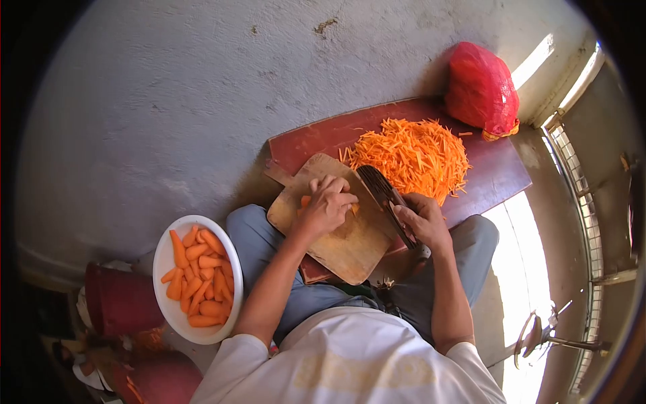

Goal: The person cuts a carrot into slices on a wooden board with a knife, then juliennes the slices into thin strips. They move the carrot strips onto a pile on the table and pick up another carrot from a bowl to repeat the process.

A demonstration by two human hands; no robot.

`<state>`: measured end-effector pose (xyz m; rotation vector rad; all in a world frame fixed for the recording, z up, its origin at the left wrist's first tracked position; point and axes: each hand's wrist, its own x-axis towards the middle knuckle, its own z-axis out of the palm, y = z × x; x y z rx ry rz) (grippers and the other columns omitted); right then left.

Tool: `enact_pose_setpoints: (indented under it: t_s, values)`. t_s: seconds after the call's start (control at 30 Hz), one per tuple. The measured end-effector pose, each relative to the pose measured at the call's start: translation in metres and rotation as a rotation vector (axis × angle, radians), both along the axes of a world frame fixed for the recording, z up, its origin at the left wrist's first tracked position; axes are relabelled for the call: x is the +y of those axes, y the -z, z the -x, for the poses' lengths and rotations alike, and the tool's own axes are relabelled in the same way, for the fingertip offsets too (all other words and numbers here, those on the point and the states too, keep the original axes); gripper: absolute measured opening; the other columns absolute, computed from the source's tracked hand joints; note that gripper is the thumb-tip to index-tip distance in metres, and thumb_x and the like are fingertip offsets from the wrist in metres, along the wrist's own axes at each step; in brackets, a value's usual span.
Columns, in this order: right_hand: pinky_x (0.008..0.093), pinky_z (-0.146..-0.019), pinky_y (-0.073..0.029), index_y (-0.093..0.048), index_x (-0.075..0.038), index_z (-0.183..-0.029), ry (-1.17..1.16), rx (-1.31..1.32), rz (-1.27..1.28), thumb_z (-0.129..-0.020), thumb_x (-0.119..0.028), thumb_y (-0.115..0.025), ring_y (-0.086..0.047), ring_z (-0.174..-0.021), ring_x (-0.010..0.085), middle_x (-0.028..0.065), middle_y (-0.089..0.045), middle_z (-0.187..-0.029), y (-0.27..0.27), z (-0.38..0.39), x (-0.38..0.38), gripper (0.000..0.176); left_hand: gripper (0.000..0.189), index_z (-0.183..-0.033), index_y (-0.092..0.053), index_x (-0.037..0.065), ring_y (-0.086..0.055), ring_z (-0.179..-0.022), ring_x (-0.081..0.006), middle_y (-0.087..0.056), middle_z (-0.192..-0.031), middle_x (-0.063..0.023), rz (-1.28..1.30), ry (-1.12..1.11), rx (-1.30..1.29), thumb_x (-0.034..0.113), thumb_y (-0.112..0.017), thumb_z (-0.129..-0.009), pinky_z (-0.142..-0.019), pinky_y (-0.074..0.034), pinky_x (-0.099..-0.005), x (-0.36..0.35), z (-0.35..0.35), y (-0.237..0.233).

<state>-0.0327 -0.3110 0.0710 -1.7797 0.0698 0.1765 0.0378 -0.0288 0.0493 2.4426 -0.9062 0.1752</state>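
Note:
My left hand [328, 205] presses down with bent fingers on orange carrot pieces [305, 201] on a wooden cutting board [354, 250]. Most of the carrot is hidden under the hand. In my right hand [424, 219] is a knife [382, 190] with a wide dark blade, held above the right part of the board, its tip pointing away from me. Beyond the blade a large heap of shredded carrot [414, 156] lies on a dark red bench [313, 138]. The board rests partly on the bench, between my knees.
A white basin [161, 260] of whole peeled carrots stands at the left, with dark red tubs [123, 299] beside and below it. A red mesh bag [479, 87] sits at the bench's far right against the wall. A metal stand [565, 342] is at the lower right.

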Motion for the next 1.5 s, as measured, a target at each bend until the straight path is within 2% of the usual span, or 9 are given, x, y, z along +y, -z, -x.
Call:
enact_pose_setpoints:
  t_s: [0.13, 0.23, 0.33, 0.37, 0.6, 0.7, 1.2, 1.4, 1.5]
  values:
    - [0.0343, -0.062, -0.052, -0.072, 0.008, -0.121, -0.005, -0.114, 0.006, -0.103, -0.018, -0.077, -0.064, -0.064, 0.0172, 0.0095, -0.070, -0.078, 0.003, 0.008, 0.012, 0.032, 0.030, -0.120, -0.082, 0.006, -0.061, -0.117, -0.0275, -0.070, -0.113, -0.0061, 0.028, -0.147, -0.153, 0.013, -0.082, -0.090, -0.104, -0.036, -0.0486, -0.007, 0.035, 0.011]
    - [0.0390, -0.069, -0.056, -0.071, 0.009, -0.122, -0.058, -0.305, 0.278, -0.102, -0.015, -0.077, -0.070, -0.072, 0.0258, 0.0223, -0.073, -0.084, -0.008, 0.013, 0.024, 0.032, 0.025, -0.108, -0.080, 0.006, -0.061, -0.112, -0.0290, -0.067, -0.108, -0.0067, 0.022, -0.159, -0.184, 0.019, -0.084, -0.088, -0.096, -0.037, -0.0496, -0.014, 0.043, 0.021]
    - [0.0432, -0.074, -0.057, -0.071, 0.009, -0.122, -0.130, -0.033, 0.340, -0.101, -0.013, -0.075, -0.073, -0.079, 0.0332, 0.0288, -0.071, -0.087, -0.052, 0.024, 0.038, 0.031, 0.016, -0.101, -0.078, 0.007, -0.060, -0.107, -0.0299, -0.064, -0.101, -0.0071, 0.063, -0.165, -0.186, 0.016, -0.083, -0.088, -0.093, -0.037, -0.0500, -0.016, 0.038, 0.025]
    - [0.0452, -0.072, -0.057, -0.071, 0.009, -0.121, -0.131, -0.236, 0.407, -0.101, -0.012, -0.074, -0.073, -0.076, 0.0385, 0.0278, -0.071, -0.085, -0.036, 0.027, 0.038, 0.029, 0.015, -0.101, -0.078, 0.007, -0.060, -0.106, -0.0299, -0.064, -0.100, -0.0071, 0.080, -0.168, -0.191, 0.014, -0.082, -0.089, -0.093, -0.037, -0.0497, -0.016, 0.036, 0.031]
    - [0.0452, -0.071, -0.056, -0.070, 0.008, -0.120, -0.101, -0.091, 0.294, -0.103, -0.013, -0.072, -0.072, -0.074, 0.0389, 0.0264, -0.069, -0.083, -0.041, 0.043, 0.054, 0.028, 0.013, -0.098, -0.079, 0.005, -0.060, -0.102, -0.0300, -0.061, -0.095, -0.0078, 0.159, -0.070, -0.162, 0.003, -0.074, -0.087, -0.090, -0.037, -0.0475, 0.000, 0.029, 0.043]
    - [0.0466, -0.072, -0.056, -0.069, 0.008, -0.123, -0.120, -0.117, 0.340, -0.104, -0.013, -0.072, -0.073, -0.078, 0.0439, 0.0290, -0.070, -0.086, -0.042, 0.048, 0.057, 0.028, 0.007, -0.079, -0.066, 0.005, -0.058, -0.107, -0.0349, -0.063, -0.101, -0.0129, 0.153, -0.050, -0.147, 0.003, -0.068, -0.073, -0.095, -0.038, -0.0514, -0.002, 0.029, 0.046]
    - [0.0559, -0.068, -0.060, -0.059, 0.004, -0.140, -0.234, -0.250, 0.630, -0.102, -0.013, -0.072, -0.074, -0.079, 0.0501, 0.0294, -0.076, -0.102, -0.041, 0.061, 0.072, 0.043, 0.015, -0.073, -0.063, 0.004, -0.058, -0.107, -0.0361, -0.063, -0.104, -0.0155, 0.180, -0.019, -0.085, 0.008, -0.076, -0.067, -0.094, -0.040, -0.0510, 0.000, 0.030, 0.035]
    - [0.0548, -0.069, -0.059, -0.059, 0.002, -0.141, -0.262, -0.261, 0.561, -0.103, -0.010, -0.071, -0.074, -0.084, 0.0502, 0.0284, -0.076, -0.102, -0.046, 0.047, 0.069, 0.042, 0.018, -0.080, -0.066, 0.004, -0.058, -0.108, -0.0356, -0.063, -0.104, -0.0140, 0.265, -0.041, -0.132, 0.011, -0.078, -0.069, -0.096, -0.040, -0.0510, -0.001, 0.030, 0.033]
    - [0.0548, -0.072, -0.059, -0.061, 0.002, -0.139, -0.179, -0.236, 0.525, -0.102, -0.008, -0.070, -0.074, -0.088, 0.0513, 0.0287, -0.076, -0.103, -0.050, 0.059, 0.070, 0.039, 0.029, -0.102, -0.077, 0.002, -0.063, -0.108, -0.0321, -0.069, -0.108, -0.0111, 0.236, -0.064, -0.040, 0.006, -0.077, -0.072, -0.096, -0.041, -0.0494, -0.001, 0.031, 0.032]
